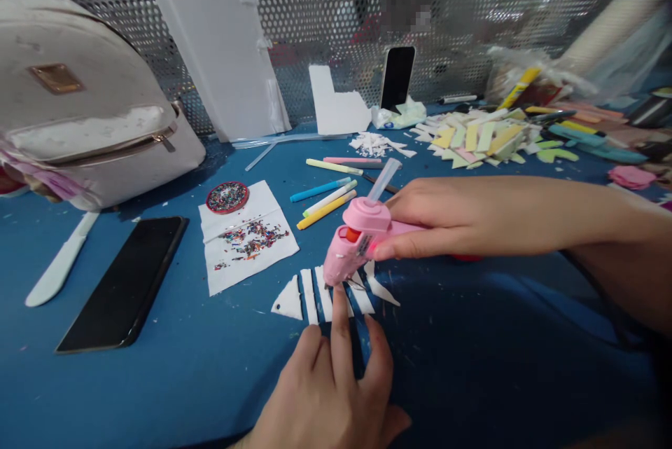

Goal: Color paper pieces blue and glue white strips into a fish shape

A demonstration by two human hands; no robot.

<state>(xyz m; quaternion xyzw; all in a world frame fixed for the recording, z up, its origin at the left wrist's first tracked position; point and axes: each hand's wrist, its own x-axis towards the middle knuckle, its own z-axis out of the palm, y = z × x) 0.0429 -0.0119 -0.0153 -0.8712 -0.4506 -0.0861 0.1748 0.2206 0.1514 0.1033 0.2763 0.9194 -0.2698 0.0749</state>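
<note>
A pink hot glue gun (348, 253) with a clear glue stick (385, 179) standing out of its back is gripped in my right hand (435, 214). Its nozzle points down at a fish shape made of separate white strips and a triangular head (288, 300) with a small dark hole. My left hand (336, 382) reaches in from below, index fingertip pressing on a middle strip beside the nozzle, the other fingers bent and apart. The gun's body covers the nozzle tip and part of the strips. A white tail piece (381, 286) lies at the right end.
Left of the fish are a glitter-strewn paper (246, 270), a red-rimmed lid of glitter (227, 197), a black phone (123, 288) and a white knife (63, 263). Markers (325, 200) lie behind. A backpack (89, 99), an upright phone (397, 78) and a scrap pile (477, 137) stand farther back.
</note>
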